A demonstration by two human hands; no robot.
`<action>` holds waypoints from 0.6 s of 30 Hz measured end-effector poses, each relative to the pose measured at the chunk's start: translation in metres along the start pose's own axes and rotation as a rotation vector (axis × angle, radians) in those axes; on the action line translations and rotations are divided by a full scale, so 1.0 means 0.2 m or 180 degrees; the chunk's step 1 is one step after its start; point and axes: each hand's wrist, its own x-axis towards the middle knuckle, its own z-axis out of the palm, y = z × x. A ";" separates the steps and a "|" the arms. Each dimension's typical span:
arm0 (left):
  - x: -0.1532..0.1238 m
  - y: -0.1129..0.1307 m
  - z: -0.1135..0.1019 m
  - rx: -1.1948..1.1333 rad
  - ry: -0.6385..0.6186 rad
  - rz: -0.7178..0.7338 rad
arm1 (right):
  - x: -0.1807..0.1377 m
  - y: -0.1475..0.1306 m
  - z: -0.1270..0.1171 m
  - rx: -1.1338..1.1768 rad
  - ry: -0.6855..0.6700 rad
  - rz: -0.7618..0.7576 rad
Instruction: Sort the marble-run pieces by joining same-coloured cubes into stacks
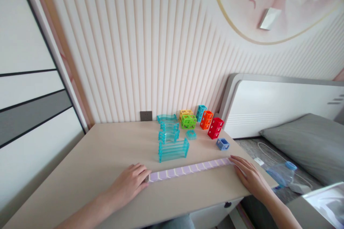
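A long lavender strip (189, 169) with pale cross lines lies across the front of the desk, slanting slightly up to the right. My left hand (133, 179) pinches its left end, with thumb and fingers closed around it. At the other end, my right hand (245, 173) has its fingers closed on the strip's tip. Just behind the strip stands a clear teal slatted plastic piece (173, 150). Further back are smaller curved teal pieces (168, 136). Beyond the strip's right half sits a blue open-frame block (223, 144).
Behind are stacked frame blocks in red (215, 128), orange (206, 120), green (188, 122), yellow (185, 112) and light blue (201, 113). A wall socket (146, 116) borders the desk (107, 150). Right of it are a bed with a pillow (309, 143) and a plastic bottle (282, 173).
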 end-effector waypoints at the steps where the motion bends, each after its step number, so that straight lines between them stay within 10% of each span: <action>1: 0.01 0.00 0.00 0.0038 -0.0016 0.0002 | 0.00 0.00 0.00 0.0006 0.0022 0.0020; 11: 0.08 -0.01 0.00 0.0136 0.0207 0.0084 | 0.05 -0.05 -0.02 -0.0174 0.0533 0.0136; 18: 0.16 -0.32 -0.20 -0.0048 0.1129 -0.0270 | 0.52 -0.49 0.02 0.0818 0.1411 0.0257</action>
